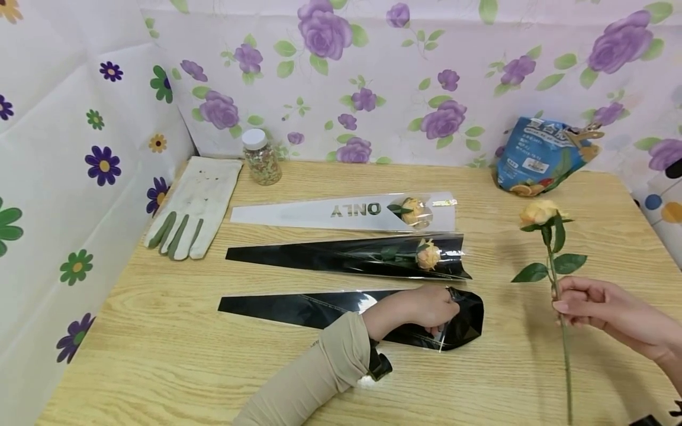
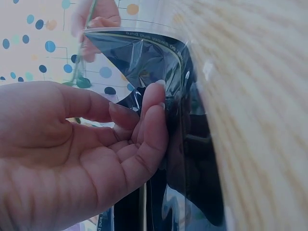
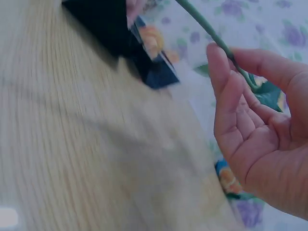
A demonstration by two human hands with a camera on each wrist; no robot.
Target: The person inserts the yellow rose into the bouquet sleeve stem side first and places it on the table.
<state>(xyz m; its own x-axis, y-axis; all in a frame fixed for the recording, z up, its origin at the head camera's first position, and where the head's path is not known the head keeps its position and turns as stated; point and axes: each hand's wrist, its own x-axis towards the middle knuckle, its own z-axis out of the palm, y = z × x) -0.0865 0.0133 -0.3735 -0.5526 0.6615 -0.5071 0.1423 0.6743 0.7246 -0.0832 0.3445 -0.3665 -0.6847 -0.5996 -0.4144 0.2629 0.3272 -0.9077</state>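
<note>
My right hand (image 1: 602, 307) pinches the green stem (image 3: 204, 24) of a yellow artificial rose (image 1: 540, 214) between thumb and fingertips. The rose stands upright over the right side of the table, bloom at the top, leaves just above my fingers. With curled fingers, my left hand (image 1: 428, 307) pinches the film near the wide mouth of the nearest black flower sleeve (image 1: 288, 310). In the left wrist view, that sleeve's clear printed front (image 2: 149, 53) bulges up from its black back, beside the thumb and fingertips. The sleeve lies flat, narrow end to the left.
Behind lie a second black sleeve (image 1: 319, 255) and a white "ONLY" sleeve (image 1: 288, 214), each holding a yellow rose. White-and-green gloves (image 1: 205, 183) and a white-lidded jar (image 1: 263, 163) are at the back left. A blue bag (image 1: 538, 155) closed with a clip stands at the back right.
</note>
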